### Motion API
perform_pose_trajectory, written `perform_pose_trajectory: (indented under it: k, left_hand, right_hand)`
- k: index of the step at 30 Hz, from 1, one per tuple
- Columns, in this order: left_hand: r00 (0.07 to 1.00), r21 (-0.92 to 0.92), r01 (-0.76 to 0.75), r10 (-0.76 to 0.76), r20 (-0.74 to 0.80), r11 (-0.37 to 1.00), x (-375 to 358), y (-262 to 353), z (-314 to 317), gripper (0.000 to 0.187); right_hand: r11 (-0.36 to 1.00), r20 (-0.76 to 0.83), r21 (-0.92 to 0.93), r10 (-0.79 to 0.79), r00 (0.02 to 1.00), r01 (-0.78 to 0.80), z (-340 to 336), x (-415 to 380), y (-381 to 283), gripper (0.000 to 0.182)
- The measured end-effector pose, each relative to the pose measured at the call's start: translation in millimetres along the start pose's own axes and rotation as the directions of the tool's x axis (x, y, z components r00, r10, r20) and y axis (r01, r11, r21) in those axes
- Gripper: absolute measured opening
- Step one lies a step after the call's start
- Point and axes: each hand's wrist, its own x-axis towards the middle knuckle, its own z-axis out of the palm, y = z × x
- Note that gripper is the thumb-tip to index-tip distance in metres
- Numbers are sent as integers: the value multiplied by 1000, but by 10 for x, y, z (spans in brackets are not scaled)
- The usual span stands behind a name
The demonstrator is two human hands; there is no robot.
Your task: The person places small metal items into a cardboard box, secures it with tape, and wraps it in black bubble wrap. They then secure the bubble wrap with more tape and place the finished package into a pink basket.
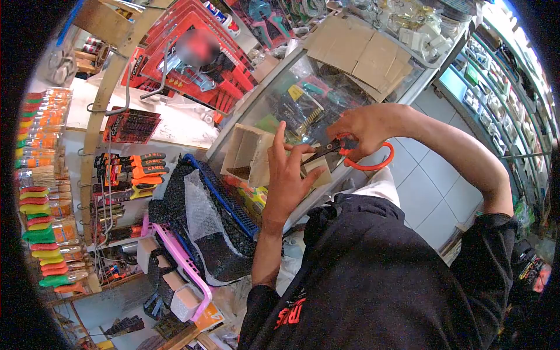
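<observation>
My right hand (364, 131) grips a pair of scissors (370, 165) by its orange-red handles, one loop sticking out below the fingers. The dark blades (319, 153) point left, toward my left hand (287, 175). That hand is raised with its fingers apart, the index finger stretched upward. Its thumb and middle finger lie to either side of the blade tips, with a gap between them. Both hands are over a glass-topped counter (268, 111); an open cardboard box (248, 153) sits on it behind my left hand.
Flattened cardboard (364, 49) covers the counter's far end. Packaged tools (198, 70) and paint brushes (49, 216) hang at left. A blue basket (224, 195) and a pink plastic frame (184, 265) stand near my left arm. Stocked shelves (496, 87) line the right, beyond the tiled floor (431, 181).
</observation>
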Motion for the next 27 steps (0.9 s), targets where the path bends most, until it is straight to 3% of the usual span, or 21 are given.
perform_pose_trajectory:
  k: [7,10,13,16,19,27]
  left_hand:
    - [1000,-10,-18,18,-5,1000,-9,-25,8,56]
    - [1000,-18,-13,12,-4,1000,-8,-23,10,55]
    - [1000,-15,-2,2,9,1000,-16,-25,8,55]
    - [999,-42,24,-22,31,999,-6,10,-12,55]
    - [1000,-54,19,-18,22,998,6,21,-21,55]
    - [999,-1,-53,53,3,999,21,-28,-29,47]
  right_hand:
    - [1000,19,26,-13,1000,13,-43,-1,-11,44]
    - [998,-53,11,-58,997,58,17,-1,88,45]
    - [999,28,-24,-29,999,30,-46,25,31,48]
    - [999,-44,-46,-15,999,13,-29,-41,-13,51]
    - [990,-85,-106,-104,991,95,17,7,33,57]
    - [986,-96,-165,-27,995,10,40,26,-55,66]
